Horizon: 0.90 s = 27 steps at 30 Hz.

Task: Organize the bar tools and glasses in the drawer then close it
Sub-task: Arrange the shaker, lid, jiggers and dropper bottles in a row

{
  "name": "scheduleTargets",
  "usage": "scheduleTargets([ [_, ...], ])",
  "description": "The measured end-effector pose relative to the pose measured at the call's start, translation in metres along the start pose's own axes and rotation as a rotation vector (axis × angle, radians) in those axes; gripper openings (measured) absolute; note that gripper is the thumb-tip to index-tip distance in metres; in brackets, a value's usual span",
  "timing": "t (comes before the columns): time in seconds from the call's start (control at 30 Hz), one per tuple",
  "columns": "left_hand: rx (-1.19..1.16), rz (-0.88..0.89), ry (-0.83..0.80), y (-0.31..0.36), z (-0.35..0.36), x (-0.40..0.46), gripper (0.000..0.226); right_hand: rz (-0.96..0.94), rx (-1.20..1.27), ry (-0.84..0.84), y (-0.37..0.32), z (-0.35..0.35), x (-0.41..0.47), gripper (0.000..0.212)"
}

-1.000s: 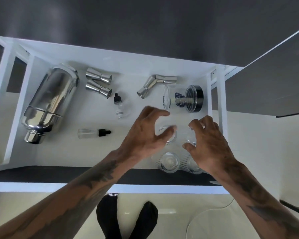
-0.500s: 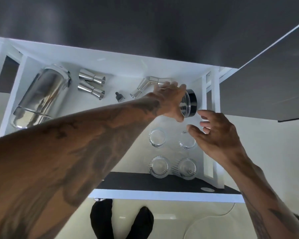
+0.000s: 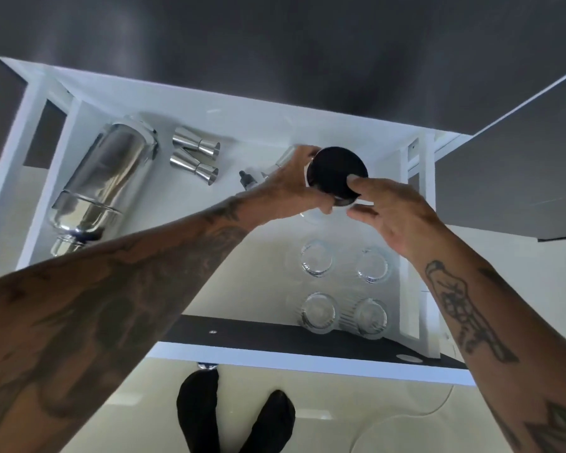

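The white drawer stands pulled out below me. My left hand grips a glass jar with a black lid, held upright with the lid facing me, above the drawer's far right part. My right hand touches the lid's near edge with its fingertips. Several clear glasses stand in a square at the drawer's near right. A steel shaker lies at the left, two steel jiggers beside it. A small dropper bottle and another jigger peek out behind my left wrist.
A dark countertop overhangs the back of the drawer. The drawer's dark front panel is nearest to me. My feet in black socks stand on the pale floor under it. A dark cabinet front rises at the right.
My left hand reached from the glasses to the jar lying on its side, took hold of it and turned it lid-up. My right hand came up to the lid.
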State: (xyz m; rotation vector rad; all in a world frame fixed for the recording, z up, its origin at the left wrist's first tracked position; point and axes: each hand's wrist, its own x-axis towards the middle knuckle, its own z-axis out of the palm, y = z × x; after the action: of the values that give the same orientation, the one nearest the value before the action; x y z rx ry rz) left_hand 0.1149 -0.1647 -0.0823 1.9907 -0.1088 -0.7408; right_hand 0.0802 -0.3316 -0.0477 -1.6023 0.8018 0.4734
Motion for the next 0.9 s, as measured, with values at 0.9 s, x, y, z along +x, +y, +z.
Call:
scheduleTargets([
  [0.9, 0.122, -0.107, -0.184, -0.079, -0.032, -0.143, 0.043, -0.431, -1.675, -0.395, 0.005, 0.083, -0.084, 0.059],
])
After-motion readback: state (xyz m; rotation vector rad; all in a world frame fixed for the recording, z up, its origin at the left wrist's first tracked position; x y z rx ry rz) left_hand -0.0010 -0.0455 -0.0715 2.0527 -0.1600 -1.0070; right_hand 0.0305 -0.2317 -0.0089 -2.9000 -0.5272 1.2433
